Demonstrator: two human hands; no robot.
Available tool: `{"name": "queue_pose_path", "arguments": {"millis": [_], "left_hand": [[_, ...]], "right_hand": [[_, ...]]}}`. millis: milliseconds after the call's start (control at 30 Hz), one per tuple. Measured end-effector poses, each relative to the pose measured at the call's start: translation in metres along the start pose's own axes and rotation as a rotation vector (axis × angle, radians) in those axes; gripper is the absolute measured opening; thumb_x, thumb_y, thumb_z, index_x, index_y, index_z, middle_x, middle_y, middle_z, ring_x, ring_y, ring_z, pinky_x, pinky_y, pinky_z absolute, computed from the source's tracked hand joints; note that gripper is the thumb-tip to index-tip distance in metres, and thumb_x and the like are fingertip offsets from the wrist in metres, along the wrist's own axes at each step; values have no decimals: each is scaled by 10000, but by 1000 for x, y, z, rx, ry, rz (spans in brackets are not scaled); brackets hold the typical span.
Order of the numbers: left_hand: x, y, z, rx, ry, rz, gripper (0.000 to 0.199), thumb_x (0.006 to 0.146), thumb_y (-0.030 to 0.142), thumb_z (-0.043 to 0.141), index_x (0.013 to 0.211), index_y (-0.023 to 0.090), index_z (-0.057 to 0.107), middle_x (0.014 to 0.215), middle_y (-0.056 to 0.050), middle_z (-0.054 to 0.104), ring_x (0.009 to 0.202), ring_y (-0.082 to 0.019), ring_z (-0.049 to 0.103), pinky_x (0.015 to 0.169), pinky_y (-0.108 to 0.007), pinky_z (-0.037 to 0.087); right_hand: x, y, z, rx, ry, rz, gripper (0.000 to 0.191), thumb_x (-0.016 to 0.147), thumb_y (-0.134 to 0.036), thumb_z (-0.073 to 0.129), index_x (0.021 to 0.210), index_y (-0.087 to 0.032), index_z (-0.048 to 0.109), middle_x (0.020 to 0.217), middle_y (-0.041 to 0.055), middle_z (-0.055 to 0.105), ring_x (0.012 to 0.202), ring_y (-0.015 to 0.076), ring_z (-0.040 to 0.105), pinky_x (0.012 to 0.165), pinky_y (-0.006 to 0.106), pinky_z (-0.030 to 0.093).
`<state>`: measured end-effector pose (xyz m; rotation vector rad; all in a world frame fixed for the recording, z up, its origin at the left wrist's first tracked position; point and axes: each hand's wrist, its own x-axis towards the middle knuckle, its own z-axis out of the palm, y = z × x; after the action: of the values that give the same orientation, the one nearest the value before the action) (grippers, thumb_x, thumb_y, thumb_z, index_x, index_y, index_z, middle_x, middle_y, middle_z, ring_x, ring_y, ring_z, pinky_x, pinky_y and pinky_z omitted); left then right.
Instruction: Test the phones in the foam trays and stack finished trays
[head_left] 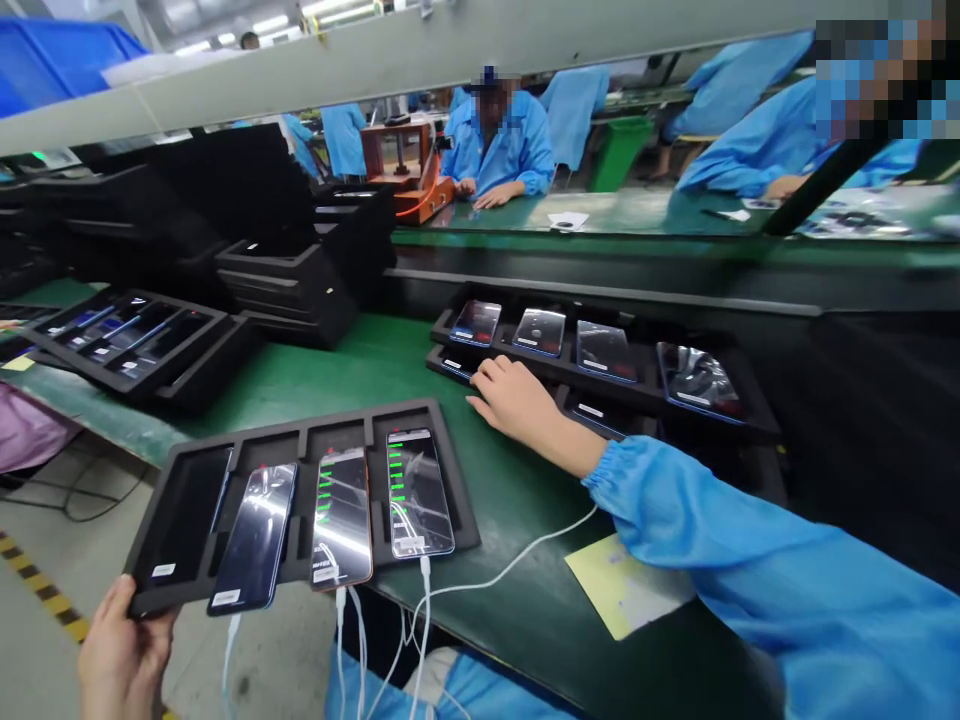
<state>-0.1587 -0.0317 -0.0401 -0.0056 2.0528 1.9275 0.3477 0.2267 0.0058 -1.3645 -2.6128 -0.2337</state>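
My left hand (127, 650) grips the lower left corner of a black foam tray (442, 420) that juts over the table's front edge. Four phones lie in it; white cables (425, 590) run to the three on the right, and two of those screens (420, 490) show green marks. The leftmost phone (184, 510) is dark. My right hand (517, 400) reaches to the lower of two stacked foam trays (757, 410), beside a phone (456, 366) at its left end. Its fingers are bent, and their tips are partly hidden. The upper tray holds several film-covered phones (540, 330).
Stacks of black foam trays (277, 290) stand at the back left, with another phone tray (135, 340) in front. A yellow paper (622, 590) lies under my right sleeve. Across a divider, a person in blue (499, 150) works at another bench. A grey beam (420, 50) crosses above.
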Motion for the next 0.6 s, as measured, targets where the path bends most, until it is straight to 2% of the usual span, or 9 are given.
{"name": "queue_pose_path", "arguments": {"millis": [100,167,300,433,600], "left_hand": [[-14,13,7,-96,52,-163,129,864,119,680,862,224,606,746,45,639,609,-135,576,659,-291,650],[-24,21,10,-137,50,-164,119,894,108,660,881,216,611,750,49,644,606,-119,583,681,-273,655],[-38,24,9,-188,23,-192,110,925,101,629,912,210,621,731,47,656,600,-111,612,773,-314,678],[-41,16,6,-244,-6,-146,150,963,105,616,1032,204,706,821,25,723,659,-112,661,807,-320,670],[-41,10,11,-319,-17,-144,190,1004,85,579,1074,189,723,854,18,744,659,-101,667,785,-288,658]], "right_hand": [[43,-15,7,-21,6,-50,322,1062,-332,570,1240,-110,720,1276,234,646,1216,373,522,986,461,424],[72,-23,15,-38,7,-42,317,1051,-312,570,1205,-98,746,1281,260,644,1244,385,506,995,474,418],[118,-33,32,-84,-24,55,270,1020,-240,572,1010,-105,806,1163,283,687,1191,411,544,942,515,440],[130,-33,38,-144,-46,73,248,987,-221,629,973,-68,824,1106,308,707,1124,426,584,875,498,463],[112,-33,33,-200,-75,-46,219,990,-242,691,953,-78,833,1068,278,718,1092,395,599,838,446,478]]}}
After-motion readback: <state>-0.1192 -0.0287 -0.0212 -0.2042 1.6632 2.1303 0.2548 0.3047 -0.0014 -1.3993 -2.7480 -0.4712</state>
